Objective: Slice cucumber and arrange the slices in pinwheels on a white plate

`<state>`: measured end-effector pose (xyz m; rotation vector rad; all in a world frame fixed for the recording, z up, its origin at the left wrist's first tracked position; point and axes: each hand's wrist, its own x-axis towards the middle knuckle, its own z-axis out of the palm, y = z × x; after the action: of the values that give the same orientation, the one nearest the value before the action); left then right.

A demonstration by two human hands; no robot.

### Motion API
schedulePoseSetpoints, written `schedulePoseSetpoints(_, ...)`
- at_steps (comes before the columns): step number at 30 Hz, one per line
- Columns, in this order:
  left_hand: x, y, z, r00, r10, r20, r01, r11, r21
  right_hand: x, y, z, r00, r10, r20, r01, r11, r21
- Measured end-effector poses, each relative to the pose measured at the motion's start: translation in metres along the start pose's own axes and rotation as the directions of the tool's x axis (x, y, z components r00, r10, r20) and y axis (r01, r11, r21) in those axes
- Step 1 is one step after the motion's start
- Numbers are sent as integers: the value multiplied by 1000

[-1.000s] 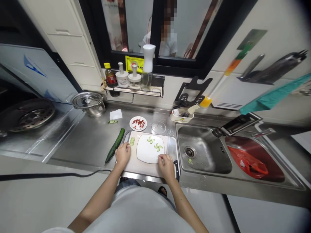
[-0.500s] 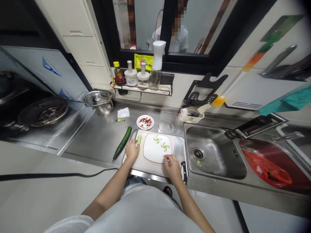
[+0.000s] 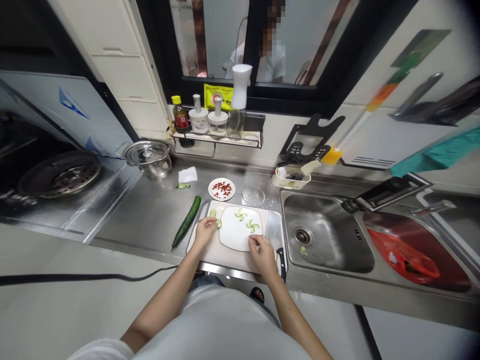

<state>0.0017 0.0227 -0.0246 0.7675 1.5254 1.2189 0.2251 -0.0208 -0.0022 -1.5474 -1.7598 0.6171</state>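
Steel counter: cucumber beside cutting board, knife beside plate.

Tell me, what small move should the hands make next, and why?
Probably carry the cucumber slice over the white plate: the left hand seems to pinch it by the plate's left edge, and two cucumber pinwheels lie towards the far right, leaving the near left bare.

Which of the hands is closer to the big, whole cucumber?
Left. The left hand is just beside the whole cucumber, between it and the white plate; the right hand is farther away, by the plate's near right corner.
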Motion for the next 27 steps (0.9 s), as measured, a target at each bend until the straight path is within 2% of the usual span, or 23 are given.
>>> schedulePoseSetpoints(4, -14, 22, 4, 996, 9, 87, -5, 999, -53, 12, -14, 2, 1000, -3, 8, 2, 993, 116)
schedulePoseSetpoints(9, -29, 45, 8, 976, 89, 200, -83, 996, -38, 29, -32, 2, 1000, 13, 26, -19, 974, 227)
schedulePoseSetpoints(13, -39, 57, 11, 958, 130, 256, -132, 991, -11, 38, -42, 3, 998, -27, 65, 8, 961, 277)
schedulePoseSetpoints(18, -48, 63, 14, 938, 153, 312, -162, 987, 3, 41, -50, 7, 995, -57, 86, 25, 945, 327)
schedulePoseSetpoints(27, -54, 63, 18, 915, 119, 385, -124, 992, -11, 35, -55, 2, 988, -63, 143, 16, 951, 310)
